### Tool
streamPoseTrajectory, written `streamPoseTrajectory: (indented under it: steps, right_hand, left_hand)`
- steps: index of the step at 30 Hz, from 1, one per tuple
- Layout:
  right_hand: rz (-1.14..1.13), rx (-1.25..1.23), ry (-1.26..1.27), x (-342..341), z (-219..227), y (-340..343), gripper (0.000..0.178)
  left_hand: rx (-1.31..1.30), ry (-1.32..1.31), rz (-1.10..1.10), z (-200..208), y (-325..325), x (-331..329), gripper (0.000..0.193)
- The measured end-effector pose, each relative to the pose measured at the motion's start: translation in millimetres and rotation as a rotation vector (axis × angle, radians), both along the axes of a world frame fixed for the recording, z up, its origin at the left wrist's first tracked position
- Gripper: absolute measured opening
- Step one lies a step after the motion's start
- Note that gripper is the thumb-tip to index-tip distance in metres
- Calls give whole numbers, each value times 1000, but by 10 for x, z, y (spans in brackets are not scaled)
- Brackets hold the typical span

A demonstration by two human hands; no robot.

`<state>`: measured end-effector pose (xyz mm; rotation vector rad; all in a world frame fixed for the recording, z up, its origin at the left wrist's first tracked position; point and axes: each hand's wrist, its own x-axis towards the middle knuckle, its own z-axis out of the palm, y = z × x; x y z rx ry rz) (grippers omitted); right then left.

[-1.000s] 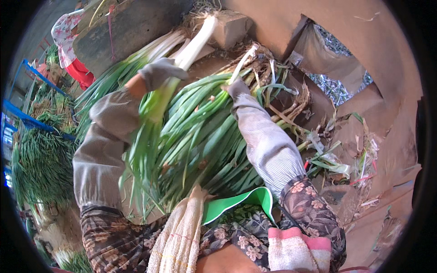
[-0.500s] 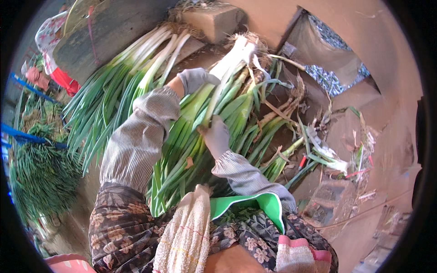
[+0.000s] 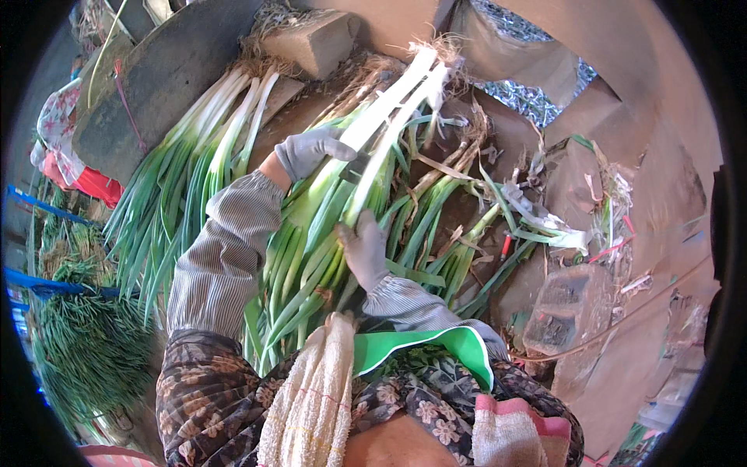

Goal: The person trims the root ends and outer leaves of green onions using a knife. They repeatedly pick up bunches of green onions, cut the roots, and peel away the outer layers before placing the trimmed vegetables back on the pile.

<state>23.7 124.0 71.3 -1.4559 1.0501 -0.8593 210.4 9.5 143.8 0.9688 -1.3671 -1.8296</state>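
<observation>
A pile of long green onions lies before me, white root ends pointing away and leaves toward my lap. My left hand, in a grey glove, is closed over the stalks' left side. A flat dark-grey, blade-like piece sticks out by its thumb; its other end is hidden. My right hand, gloved too, pinches one green onion between thumb and fingers where the stalk turns green. That stalk slants up and away, beside another thick white one.
Another bunch of green onions lies left, near a dark board. A brick stands behind the roots. Dry scraps and loose leaves are strewn right, with a red-handled object and a hollow block. Tied green bundles stand far left.
The view has shifted, moving the scene's far part left. The pinched stalk now stands apart from the other white stalk, and the grey blade-like piece shows by my left thumb.
</observation>
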Motion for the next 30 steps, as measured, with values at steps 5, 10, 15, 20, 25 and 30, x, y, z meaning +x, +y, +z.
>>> streamPoseTrajectory:
  steps: [5,10,15,20,25,30]
  right_hand:
    - [-20,-46,12,-96,87,-133,27]
    - [33,-162,141,-381,70,-195,37]
    - [-374,109,-301,-1237,525,-842,52]
    - [-47,137,-676,-1781,664,-1659,55]
    - [1,244,-738,-2431,434,-2215,20]
    - [-514,32,-923,-3947,461,-2944,21]
  left_hand:
    - [-55,-291,-14,51,10,-136,63]
    - [-16,-267,-119,166,120,-640,55]
    - [-94,-346,-64,317,424,-605,56]
    - [75,-203,-135,464,558,-1030,58]
    - [24,-274,-128,441,619,-978,64]
    - [6,-278,-98,384,681,-968,63]
